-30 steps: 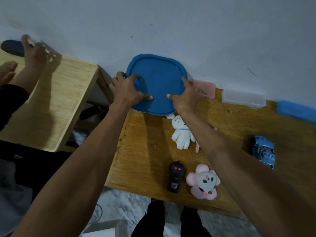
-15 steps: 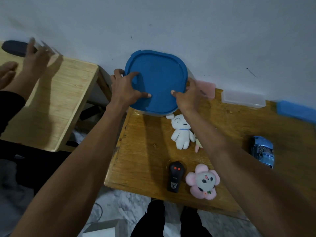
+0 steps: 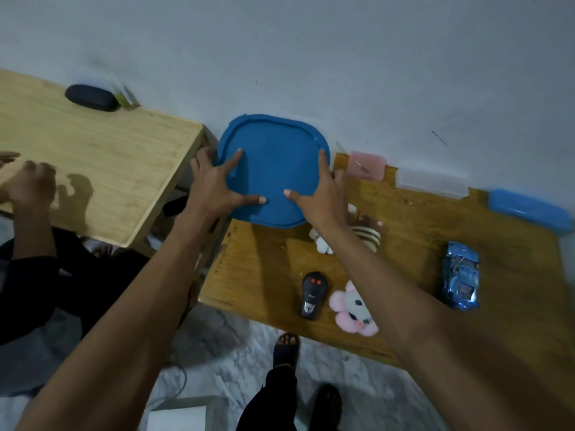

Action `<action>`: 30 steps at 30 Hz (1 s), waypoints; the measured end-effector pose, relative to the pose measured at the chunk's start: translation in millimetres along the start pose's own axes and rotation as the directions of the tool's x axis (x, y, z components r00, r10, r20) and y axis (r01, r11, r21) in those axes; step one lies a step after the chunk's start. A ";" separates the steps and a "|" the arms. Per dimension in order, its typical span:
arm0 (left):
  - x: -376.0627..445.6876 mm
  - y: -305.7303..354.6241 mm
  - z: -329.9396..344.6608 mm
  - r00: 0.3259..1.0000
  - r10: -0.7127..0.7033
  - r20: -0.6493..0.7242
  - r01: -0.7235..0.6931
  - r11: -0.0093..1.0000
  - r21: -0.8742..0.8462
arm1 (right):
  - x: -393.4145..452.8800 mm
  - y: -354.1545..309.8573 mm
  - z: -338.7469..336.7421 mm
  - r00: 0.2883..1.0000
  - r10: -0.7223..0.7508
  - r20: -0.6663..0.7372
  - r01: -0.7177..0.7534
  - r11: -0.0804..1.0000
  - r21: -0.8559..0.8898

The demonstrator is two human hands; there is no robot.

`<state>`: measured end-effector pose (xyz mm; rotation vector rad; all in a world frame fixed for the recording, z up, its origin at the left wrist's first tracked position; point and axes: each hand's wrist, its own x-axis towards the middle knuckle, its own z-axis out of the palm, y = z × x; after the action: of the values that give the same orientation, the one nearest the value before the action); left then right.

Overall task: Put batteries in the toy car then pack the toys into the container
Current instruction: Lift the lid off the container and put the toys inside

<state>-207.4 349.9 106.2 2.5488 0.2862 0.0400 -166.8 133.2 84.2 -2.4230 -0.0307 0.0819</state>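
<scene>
A round-cornered blue container lid (image 3: pixel 275 164) sits at the table's back left corner against the wall. My left hand (image 3: pixel 214 188) grips its left edge and my right hand (image 3: pixel 320 197) grips its right edge, thumbs pressed on top. The container under the lid is hidden. A blue toy car (image 3: pixel 461 275) lies at the right of the table. A black remote (image 3: pixel 313 295) and a pink flower plush (image 3: pixel 354 307) lie near the front edge. A white plush (image 3: pixel 322 242) and a striped plush (image 3: pixel 368 233) are partly hidden behind my right forearm.
Along the wall stand a pink box (image 3: pixel 366 164), a clear box (image 3: pixel 431 183) and a blue box (image 3: pixel 529 209). A lighter wooden table (image 3: pixel 93 169) at left holds a black case (image 3: pixel 90 98); another person's hand (image 3: pixel 29 185) rests there. My feet (image 3: pixel 286 348) show below.
Both hands have shifted outward on the lid, fingers now spread over its side edges. The other person's hand has drawn back from the black case toward the near left.
</scene>
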 end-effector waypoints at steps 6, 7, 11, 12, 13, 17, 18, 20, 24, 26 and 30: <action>-81.4 -24.9 17.5 0.999 -0.036 -0.008 0.036 0.998 0.059 | -75.2 20.6 16.9 0.996 -0.011 0.084 0.010 1.000 0.004; -93.1 -30.0 23.0 0.999 -0.053 0.004 0.053 0.997 0.063 | -87.6 26.2 20.6 0.995 -0.004 0.104 0.003 1.000 0.007; -127.0 -50.4 48.1 0.990 -0.122 0.073 0.116 0.990 0.076 | -124.8 47.9 39.1 0.982 0.037 0.184 -0.022 0.996 -0.083; -131.9 -55.3 54.4 0.987 -0.130 0.092 0.123 0.989 0.079 | -130.3 52.1 42.8 0.981 0.045 0.187 -0.024 0.993 -0.114; -135.7 -59.9 60.2 0.984 -0.140 0.114 0.131 0.988 0.081 | -134.1 55.9 45.9 0.981 0.052 0.188 -0.022 0.988 -0.156; -137.3 -73.8 76.5 0.968 -0.178 0.175 0.164 0.982 0.091 | -137.7 61.8 52.2 0.976 0.056 0.211 0.023 0.936 -0.352; -136.2 -76.7 79.7 0.965 -0.183 0.185 0.168 0.981 0.094 | -135.9 62.1 53.8 0.972 0.067 0.226 0.023 0.926 -0.376; -132.5 -81.9 84.9 0.965 -0.186 0.187 0.171 0.981 0.091 | -131.0 62.5 58.6 0.968 0.076 0.240 0.032 0.909 -0.415; -123.0 -82.3 88.6 0.968 -0.184 0.174 0.150 0.970 0.192 | -122.9 63.4 61.3 0.968 0.066 0.241 0.069 0.858 -0.510; -122.7 -78.2 90.0 0.961 -0.200 0.193 0.154 0.961 0.229 | -121.3 66.7 56.6 0.968 0.067 0.243 0.069 0.856 -0.513; -116.0 -43.4 98.5 0.985 -0.157 0.076 0.145 0.979 0.145 | -111.8 75.8 31.1 0.996 -0.014 0.087 0.046 0.923 -0.383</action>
<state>-320.3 307.7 3.7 2.6500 0.4627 -0.1534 -280.5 91.5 16.7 -2.8112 -0.1332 0.1769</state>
